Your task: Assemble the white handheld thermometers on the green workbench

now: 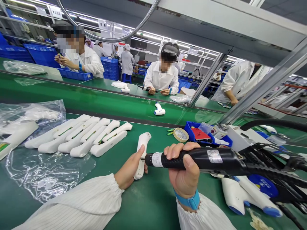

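My left hand point(130, 169) is closed around a white plastic handle-shaped housing point(143, 142), held upright over the green bench. In my right hand point(183, 169) is a black electric screwdriver point(203, 159), lying level with its tip pointing left. The tip meets the side of the housing near my left thumb; whether it sits in a screw, I cannot tell. A blue strap point(188, 200) circles my right wrist. Left of my hands, several similar white housings point(79, 140) lie in a slanted row, some showing green and yellow parts inside.
Clear plastic bags point(48, 179) lie at the left. A round dish of small parts point(181, 134) and a blue tray point(208, 135) stand at the right, near assembled white-and-blue devices point(236, 195). Another device point(159, 109) lies on the green conveyor point(115, 99). Co-workers point(161, 75) sit beyond.
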`<action>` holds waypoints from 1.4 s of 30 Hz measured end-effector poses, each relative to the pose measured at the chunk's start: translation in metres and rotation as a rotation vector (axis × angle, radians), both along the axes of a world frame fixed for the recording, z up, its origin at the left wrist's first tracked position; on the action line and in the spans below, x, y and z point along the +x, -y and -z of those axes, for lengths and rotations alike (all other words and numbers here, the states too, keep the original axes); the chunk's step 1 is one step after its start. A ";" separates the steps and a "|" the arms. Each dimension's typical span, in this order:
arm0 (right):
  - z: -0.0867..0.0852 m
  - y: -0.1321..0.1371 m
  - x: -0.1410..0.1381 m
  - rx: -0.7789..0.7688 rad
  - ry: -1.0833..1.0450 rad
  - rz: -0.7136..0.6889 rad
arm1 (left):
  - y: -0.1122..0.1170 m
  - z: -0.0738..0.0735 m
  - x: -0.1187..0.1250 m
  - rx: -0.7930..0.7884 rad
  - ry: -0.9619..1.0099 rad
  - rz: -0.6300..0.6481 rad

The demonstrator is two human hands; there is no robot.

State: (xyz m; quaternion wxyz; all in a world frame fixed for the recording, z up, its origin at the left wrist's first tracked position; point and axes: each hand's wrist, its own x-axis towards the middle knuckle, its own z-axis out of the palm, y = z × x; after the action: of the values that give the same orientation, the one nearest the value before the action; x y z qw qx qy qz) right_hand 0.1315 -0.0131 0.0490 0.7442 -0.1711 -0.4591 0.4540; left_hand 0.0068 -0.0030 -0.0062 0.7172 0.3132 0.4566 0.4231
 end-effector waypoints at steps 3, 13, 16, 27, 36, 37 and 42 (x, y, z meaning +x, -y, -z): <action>-0.003 0.003 0.004 0.011 0.015 0.010 | -0.004 -0.002 -0.001 -0.041 0.125 -0.003; -0.001 0.002 0.015 -0.026 0.035 0.083 | -0.016 -0.005 -0.011 -0.158 0.360 -0.024; 0.005 0.001 0.010 -0.048 0.050 0.064 | -0.013 -0.008 -0.011 -0.158 0.352 -0.012; -0.002 0.001 0.018 -0.029 0.011 0.123 | -0.011 -0.005 -0.007 -0.073 0.238 0.003; -0.007 0.002 0.024 -0.058 -0.028 0.151 | -0.011 0.000 -0.009 -0.091 0.231 0.021; -0.007 0.002 0.024 -0.058 -0.028 0.148 | -0.011 0.000 -0.009 -0.090 0.234 0.020; -0.006 0.004 0.024 -0.055 -0.037 0.133 | -0.011 -0.002 -0.008 -0.094 0.231 -0.002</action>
State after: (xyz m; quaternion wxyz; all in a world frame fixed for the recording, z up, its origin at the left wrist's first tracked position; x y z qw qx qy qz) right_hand 0.1558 -0.0171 0.0553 0.7761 -0.2133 -0.4201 0.4191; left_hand -0.0012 0.0081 -0.0046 0.7786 0.2281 0.3903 0.4353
